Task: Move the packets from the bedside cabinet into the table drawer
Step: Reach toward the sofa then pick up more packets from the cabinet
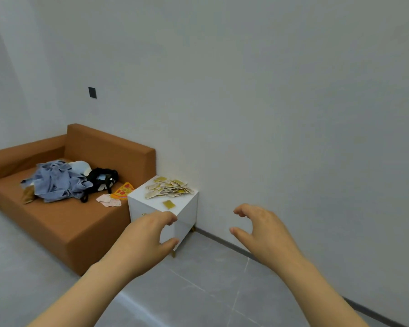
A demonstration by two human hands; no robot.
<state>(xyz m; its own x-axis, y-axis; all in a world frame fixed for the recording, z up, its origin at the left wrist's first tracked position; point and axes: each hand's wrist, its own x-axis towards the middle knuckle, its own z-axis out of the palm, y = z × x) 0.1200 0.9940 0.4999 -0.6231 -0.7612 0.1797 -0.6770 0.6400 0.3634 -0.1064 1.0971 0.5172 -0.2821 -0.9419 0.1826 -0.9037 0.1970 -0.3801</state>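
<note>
With left hand [149, 234] and right hand [262, 230] empty, fingers [240, 212] apart and loosely curled, best cup both around the heap of small beige-and-yellow paper packets [169, 187] at the white box-shaped bedside cabinet's [187, 213] back edge.

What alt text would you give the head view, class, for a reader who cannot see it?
The left hand and right hand, both empty, are held out toward a white cabinet bearing a pile of packets, one packet lying apart. A brown sofa beside it holds clothes.
</note>
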